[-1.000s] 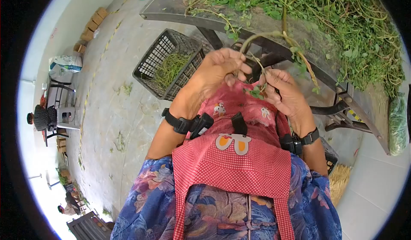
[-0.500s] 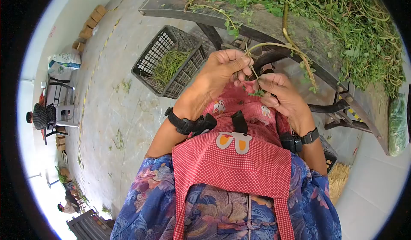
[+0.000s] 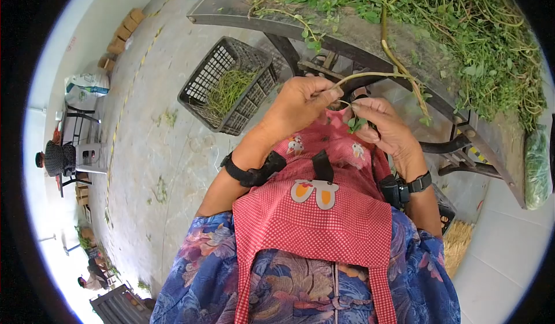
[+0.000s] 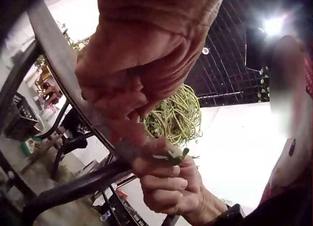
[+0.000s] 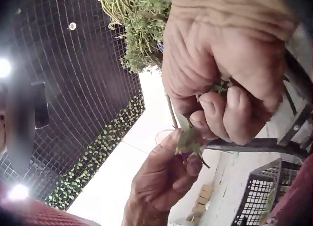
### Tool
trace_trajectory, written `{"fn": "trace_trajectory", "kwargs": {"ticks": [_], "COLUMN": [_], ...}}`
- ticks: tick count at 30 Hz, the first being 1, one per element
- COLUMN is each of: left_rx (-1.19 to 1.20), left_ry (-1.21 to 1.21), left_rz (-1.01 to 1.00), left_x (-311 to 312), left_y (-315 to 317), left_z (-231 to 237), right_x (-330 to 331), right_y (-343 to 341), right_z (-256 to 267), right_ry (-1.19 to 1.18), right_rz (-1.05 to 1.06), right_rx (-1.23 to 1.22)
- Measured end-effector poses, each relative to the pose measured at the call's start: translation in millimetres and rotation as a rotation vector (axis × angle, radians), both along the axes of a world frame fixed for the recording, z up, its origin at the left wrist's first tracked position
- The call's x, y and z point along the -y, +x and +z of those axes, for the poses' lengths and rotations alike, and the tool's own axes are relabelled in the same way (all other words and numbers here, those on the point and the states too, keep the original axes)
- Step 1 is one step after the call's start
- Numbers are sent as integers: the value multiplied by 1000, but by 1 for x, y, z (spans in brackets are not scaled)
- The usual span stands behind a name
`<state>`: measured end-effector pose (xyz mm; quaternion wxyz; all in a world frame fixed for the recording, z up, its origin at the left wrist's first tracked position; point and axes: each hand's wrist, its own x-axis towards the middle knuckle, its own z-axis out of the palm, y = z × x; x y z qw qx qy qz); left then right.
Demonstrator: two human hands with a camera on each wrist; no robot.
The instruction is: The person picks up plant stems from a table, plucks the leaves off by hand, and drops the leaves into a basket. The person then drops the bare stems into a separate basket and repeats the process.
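In the head view my left hand (image 3: 303, 107) pinches a thin plant stem (image 3: 370, 75) between thumb and forefinger. The stem arcs from these fingers toward the table edge. Close beside it, my right hand (image 3: 388, 126) pinches the other end of the bent stem, where a small leafy sprig (image 3: 355, 124) sticks out. Both hands are over the red checked apron (image 3: 341, 150), fingertips nearly together. The right wrist view shows green leaves (image 5: 188, 138) between the hands. Curled fingers partly hide the stem in both wrist views.
A large heap of leafy green stems (image 3: 439, 35) covers the table (image 3: 358, 32), some hanging over its edge. On the floor to the left stands a black plastic crate (image 3: 243, 116) with stems inside. Curved dark metal bars (image 3: 445, 147) sit under the table. Another person (image 3: 60, 159) is at far left.
My left hand has turned over more, its back now facing up, and shifted slightly lower. The stem's arc has flattened. My right hand stays nearly in place, still pinching the sprig.
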<state>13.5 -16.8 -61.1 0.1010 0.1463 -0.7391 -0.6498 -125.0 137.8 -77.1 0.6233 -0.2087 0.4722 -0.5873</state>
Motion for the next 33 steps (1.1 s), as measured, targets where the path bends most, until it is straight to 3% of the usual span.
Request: {"fn": "trace_trajectory", "kwargs": {"ticks": [7, 11, 16, 20, 23, 25, 28, 32, 33], "left_rx": [49, 68, 102, 144, 138, 211, 160, 153, 148], "left_ry": [-42, -67, -56, -89, -97, 32, 200, 331, 378], "left_rz": [-43, -38, -71, -127, -115, -88, -15, -6, -18], "left_x": [2, 2, 1, 2, 2, 2, 5, 8, 8], "left_y": [2, 0, -1, -1, -1, 1, 0, -1, -1], "left_z": [2, 2, 3, 5, 8, 14, 6, 5, 3], "right_x": [-2, -2, 2, 3, 6, 6, 1, 3, 4], "right_y": [1, 1, 5, 3, -1, -10, -5, 2, 6], "right_z": [-6, -8, -4, -5, -19, -31, -14, 0, 2], "right_ry": [2, -31, -42, -13, 23, -51, -151, -177, -175], "right_rz": [-43, -83, -124, -157, -291, -455, -336, -328, -336], "right_rx": [-139, -82, -442, -400, -395, -254, -51, -46, -143]}}
